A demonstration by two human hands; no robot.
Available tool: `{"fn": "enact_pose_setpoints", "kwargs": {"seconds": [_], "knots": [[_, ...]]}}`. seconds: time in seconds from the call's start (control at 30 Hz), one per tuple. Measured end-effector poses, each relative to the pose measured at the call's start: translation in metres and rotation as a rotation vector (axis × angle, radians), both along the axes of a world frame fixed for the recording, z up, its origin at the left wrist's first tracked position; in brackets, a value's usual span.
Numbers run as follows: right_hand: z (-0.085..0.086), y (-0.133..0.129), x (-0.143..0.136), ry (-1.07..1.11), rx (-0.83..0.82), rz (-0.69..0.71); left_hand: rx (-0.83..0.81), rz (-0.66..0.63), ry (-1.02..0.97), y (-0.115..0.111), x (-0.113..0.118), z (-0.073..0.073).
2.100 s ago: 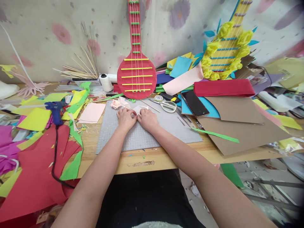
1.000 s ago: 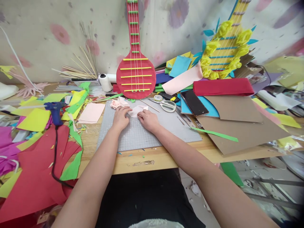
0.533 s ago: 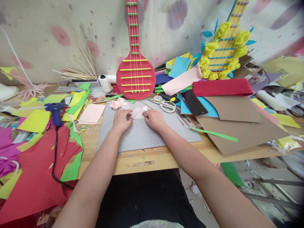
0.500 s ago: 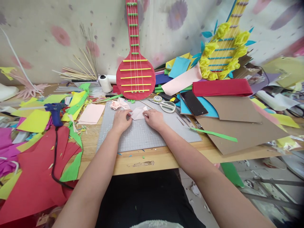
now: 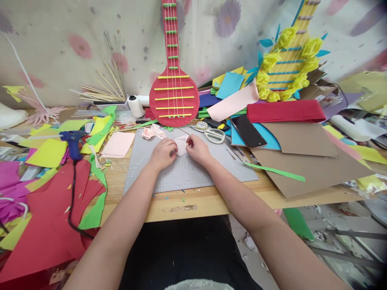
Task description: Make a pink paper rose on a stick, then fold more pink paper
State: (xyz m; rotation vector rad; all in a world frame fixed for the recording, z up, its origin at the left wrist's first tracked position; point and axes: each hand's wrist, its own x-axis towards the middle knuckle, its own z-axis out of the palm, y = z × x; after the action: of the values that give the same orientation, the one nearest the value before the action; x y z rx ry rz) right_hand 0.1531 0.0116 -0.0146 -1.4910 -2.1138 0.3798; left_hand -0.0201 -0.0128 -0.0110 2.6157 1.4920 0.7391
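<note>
Between my hands, a small folded piece of pale pink paper (image 5: 181, 146) lies over the grey cutting mat (image 5: 169, 175). My right hand (image 5: 198, 148) pinches its right edge between thumb and fingers. At the paper's left side, my left hand (image 5: 165, 154) is closed, its curled fingertips on the edge. Just behind my left hand sits a crumpled pink paper flower (image 5: 148, 133), with a loose pink piece beside it. A stack of pale pink paper squares (image 5: 118, 145) rests left of the mat. White-handled scissors (image 5: 215, 136) lie behind my right hand.
A red paper lute (image 5: 174, 96) leans on the wall, and a yellow one with paper flowers (image 5: 284, 68) stands at right. A blue glue gun (image 5: 72, 143) lies left among paper scraps. A phone (image 5: 248, 131) and brown cardboard (image 5: 311, 169) lie right.
My left hand has shifted right, closer to my right hand, and its fingers have curled more. The pink paper between them has turned and looks narrower.
</note>
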Motion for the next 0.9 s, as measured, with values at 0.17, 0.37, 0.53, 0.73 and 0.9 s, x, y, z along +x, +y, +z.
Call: {"fn": "enact_pose_setpoints", "kwargs": {"seconds": [0.17,0.37,0.53,0.73,0.9], "knots": [[-0.006,0.005,0.004,0.048,-0.022,0.022,-0.046,-0.03,0.032,0.001,0.004,-0.004],[-0.007,0.003,0.003,0.097,0.01,0.072,0.026,0.112,0.046,-0.001,0.011,-0.005],[-0.008,0.004,0.003,0.157,-0.026,0.067,0.071,0.153,0.06,0.001,0.017,-0.005],[-0.011,0.006,0.002,0.173,-0.07,0.07,-0.034,0.112,-0.098,0.002,0.016,-0.008],[-0.011,0.006,0.001,0.15,-0.073,0.063,-0.104,0.222,-0.272,0.008,0.014,-0.012]]}}
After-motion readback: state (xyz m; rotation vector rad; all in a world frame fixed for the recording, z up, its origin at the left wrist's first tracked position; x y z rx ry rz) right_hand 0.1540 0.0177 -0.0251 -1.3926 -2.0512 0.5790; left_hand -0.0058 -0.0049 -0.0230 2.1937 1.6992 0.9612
